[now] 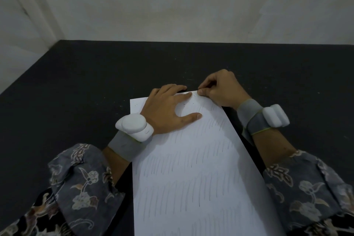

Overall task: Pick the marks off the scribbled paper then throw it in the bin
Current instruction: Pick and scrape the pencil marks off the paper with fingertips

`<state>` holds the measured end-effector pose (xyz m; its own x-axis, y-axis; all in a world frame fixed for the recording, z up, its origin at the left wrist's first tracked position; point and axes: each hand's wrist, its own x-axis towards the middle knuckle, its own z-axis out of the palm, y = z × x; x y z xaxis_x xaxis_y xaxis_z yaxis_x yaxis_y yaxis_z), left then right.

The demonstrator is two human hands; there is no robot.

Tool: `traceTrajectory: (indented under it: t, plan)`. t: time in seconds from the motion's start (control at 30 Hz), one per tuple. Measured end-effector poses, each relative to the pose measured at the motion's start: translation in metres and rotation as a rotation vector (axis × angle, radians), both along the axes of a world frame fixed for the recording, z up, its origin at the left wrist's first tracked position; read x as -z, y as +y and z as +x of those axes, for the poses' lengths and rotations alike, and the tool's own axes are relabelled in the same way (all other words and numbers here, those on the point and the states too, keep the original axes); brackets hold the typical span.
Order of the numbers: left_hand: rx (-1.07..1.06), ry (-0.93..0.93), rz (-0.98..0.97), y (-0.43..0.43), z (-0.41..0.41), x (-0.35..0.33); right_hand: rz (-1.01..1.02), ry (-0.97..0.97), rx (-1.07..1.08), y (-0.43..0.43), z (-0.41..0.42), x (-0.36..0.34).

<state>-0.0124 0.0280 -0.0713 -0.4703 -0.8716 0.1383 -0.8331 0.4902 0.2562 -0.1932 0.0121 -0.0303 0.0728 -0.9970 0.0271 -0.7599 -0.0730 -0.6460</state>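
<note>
At centre frame, my left hand [168, 109] presses flat the thin, floppy white pencil-scribbled paper sheet [191, 168], while my right hand [216, 90] pinches its tearable top edge.

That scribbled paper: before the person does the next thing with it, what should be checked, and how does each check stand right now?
1. Paper lies flat on the dark table: ok.
2. Left hand rests on the sheet with fingers spread, steadying it: ok.
3. Right hand pinches at the sheet's far right corner: ok; what is between the fingertips, cannot tell.
4. Marks gone from the sheet: not ok; rows of pencil strokes cover most of it.
5. Bin within reach: cannot tell; no bin is in view.
6. Sheet undamaged, no tears or creases visible: ok.
</note>
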Motion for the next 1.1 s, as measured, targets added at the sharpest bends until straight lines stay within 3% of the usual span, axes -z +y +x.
traceTrajectory:
  t: [0.07, 0.23, 0.4, 0.57, 0.77, 0.93, 1.1]
  plan:
    - [-0.007, -0.003, 0.006, 0.0, 0.0, 0.0, -0.027, 0.013, 0.016, 0.0, 0.002, 0.001]
    - [-0.005, -0.006, 0.016, 0.0, 0.0, 0.0, 0.193, 0.037, -0.146, 0.002, -0.006, -0.013]
    - [-0.012, 0.011, -0.013, -0.001, 0.0, 0.002, -0.006, 0.023, 0.004, 0.0, 0.004, -0.001]
    - [-0.01, 0.008, 0.006, -0.001, 0.0, 0.001, 0.147, 0.061, -0.137, 0.002, -0.002, -0.012]
    - [-0.016, 0.012, -0.005, 0.0, 0.0, 0.0, -0.007, 0.048, 0.012, -0.001, 0.005, -0.001]
    - [-0.005, 0.016, -0.002, 0.0, 0.001, 0.0, 0.164, 0.081, -0.17, 0.002, -0.002, -0.013]
    - [-0.005, 0.02, -0.011, 0.001, 0.001, -0.001, -0.014, 0.056, 0.013, -0.002, 0.006, -0.001]
